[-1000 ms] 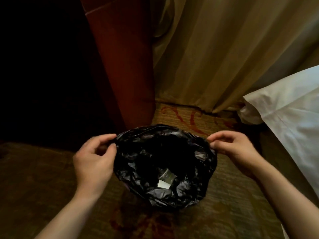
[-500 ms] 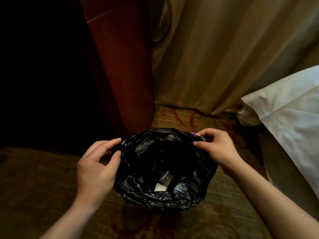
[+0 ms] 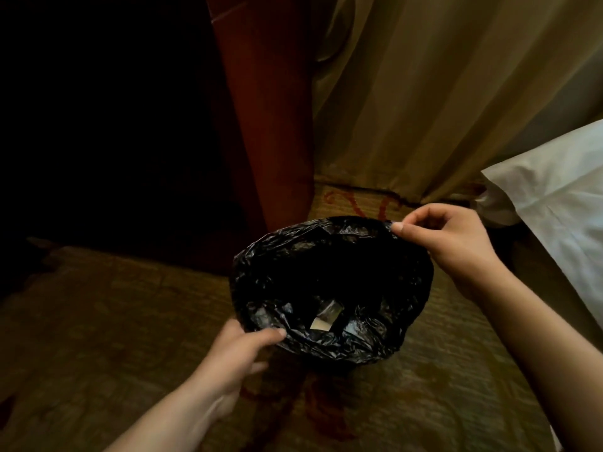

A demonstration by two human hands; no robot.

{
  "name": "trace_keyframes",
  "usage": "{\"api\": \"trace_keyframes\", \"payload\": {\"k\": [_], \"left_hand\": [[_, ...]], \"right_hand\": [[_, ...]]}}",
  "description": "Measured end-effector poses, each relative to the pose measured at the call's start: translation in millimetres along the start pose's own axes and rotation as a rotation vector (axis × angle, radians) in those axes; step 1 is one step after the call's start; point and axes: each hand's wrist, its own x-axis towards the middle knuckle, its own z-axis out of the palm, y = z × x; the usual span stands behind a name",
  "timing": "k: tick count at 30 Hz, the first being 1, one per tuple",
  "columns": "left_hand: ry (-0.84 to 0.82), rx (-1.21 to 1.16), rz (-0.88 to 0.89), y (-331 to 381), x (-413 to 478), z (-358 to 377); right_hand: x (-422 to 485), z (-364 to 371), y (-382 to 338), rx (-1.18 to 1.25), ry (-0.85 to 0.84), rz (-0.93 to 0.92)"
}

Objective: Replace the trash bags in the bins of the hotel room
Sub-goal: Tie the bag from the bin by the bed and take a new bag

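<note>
Two hands hold the rim of the black trash bag (image 3: 329, 291) in the lower middle of the frame: the left hand (image 3: 238, 357) pinches the near edge, the right hand (image 3: 450, 243) the far edge. A pale scrap (image 3: 324, 318) lies inside, and the carpet (image 3: 114, 321) is under it.

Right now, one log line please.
left hand: grips bag near rim | right hand: pinches far rim | bag: open, paper inside

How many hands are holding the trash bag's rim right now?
2. The left hand grips the near left edge of the black trash bag; the right hand pinches the far right edge. Neither hand is hidden.
</note>
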Motion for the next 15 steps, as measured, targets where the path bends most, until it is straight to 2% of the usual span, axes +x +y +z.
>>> {"api": "trace_keyframes", "payload": {"k": [5, 8, 12, 15], "left_hand": [[0.080, 0.004, 0.047, -3, -11, 2], [0.068, 0.008, 0.086, 8, -25, -5], [0.082, -0.030, 0.246, 24, -37, -25], [0.193, -0.042, 0.365, 32, -37, -37]], "right_hand": [[-3, 5, 6, -0.130, -0.022, -0.031], [1, 1, 7, -0.131, 0.041, -0.030], [3, -3, -3, -0.135, 0.098, -0.053], [2, -6, -8, -0.217, 0.126, -0.119]]}}
